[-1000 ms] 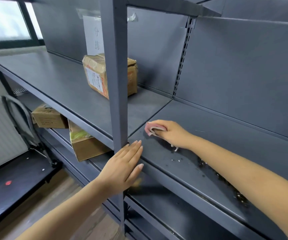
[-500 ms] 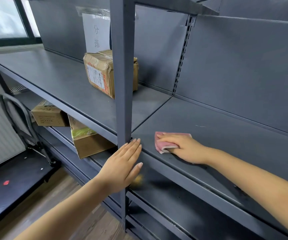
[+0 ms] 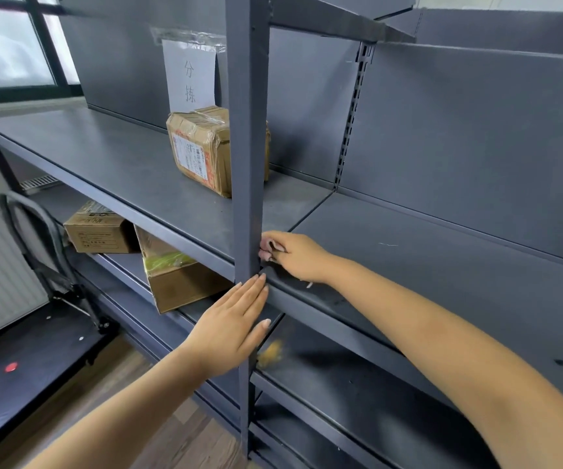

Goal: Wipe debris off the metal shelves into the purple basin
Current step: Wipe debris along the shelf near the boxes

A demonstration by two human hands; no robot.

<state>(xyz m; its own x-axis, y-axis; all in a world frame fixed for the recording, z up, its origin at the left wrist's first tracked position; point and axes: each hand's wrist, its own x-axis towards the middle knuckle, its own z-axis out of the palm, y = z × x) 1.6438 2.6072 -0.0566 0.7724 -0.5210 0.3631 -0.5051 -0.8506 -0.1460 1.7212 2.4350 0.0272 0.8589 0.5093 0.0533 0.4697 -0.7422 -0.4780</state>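
My right hand (image 3: 298,257) holds a bunched pink cloth (image 3: 268,247) against the grey metal shelf (image 3: 442,265), right behind the upright post (image 3: 248,164). A few pale crumbs (image 3: 309,285) lie on the shelf just under that wrist. My left hand (image 3: 236,319) lies flat with straight fingers against the post and the shelf's front edge. A yellowish blur (image 3: 270,353) shows on the lower shelf below it. The purple basin is not in view.
A taped cardboard parcel (image 3: 202,150) stands on the left shelf under a paper sign (image 3: 190,76). Two cardboard boxes (image 3: 100,228) (image 3: 178,275) sit on the shelf below. A black platform trolley (image 3: 29,350) stands on the wooden floor at left.
My right hand has swept the cloth leftward along the shelf up to the post and bunched it. The left hand stays against the post.
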